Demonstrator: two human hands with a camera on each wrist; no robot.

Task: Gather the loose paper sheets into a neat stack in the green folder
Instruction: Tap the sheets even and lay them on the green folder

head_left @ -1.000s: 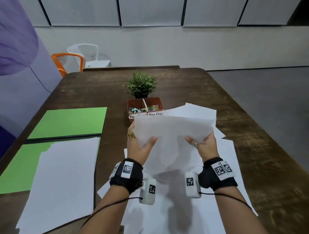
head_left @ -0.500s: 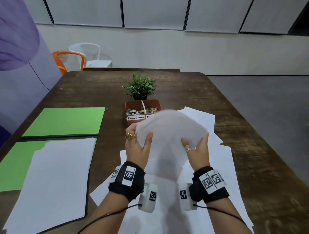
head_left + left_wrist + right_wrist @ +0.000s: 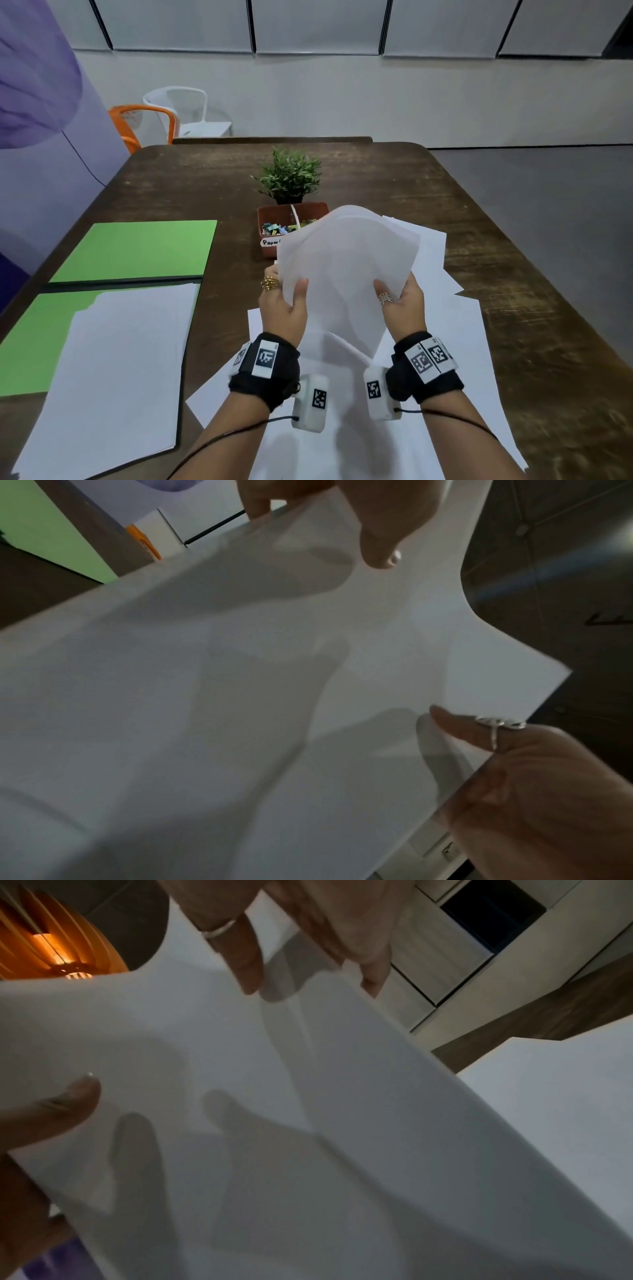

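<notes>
Nearest, the left hand (image 3: 284,310) and right hand (image 3: 404,308) pinch a bowed bundle of paper sheets (image 3: 346,260) by its side edges above the loose sheets (image 3: 455,342). Light and floppy, it probably needs both edges supported. Left of it, the open green folder (image 3: 137,250) already holds a stack (image 3: 113,370).

An office meeting room: long wooden table (image 3: 394,178), labelled paper-clip box (image 3: 274,236), green folder (image 3: 133,250), stacked chairs (image 3: 164,113)
</notes>
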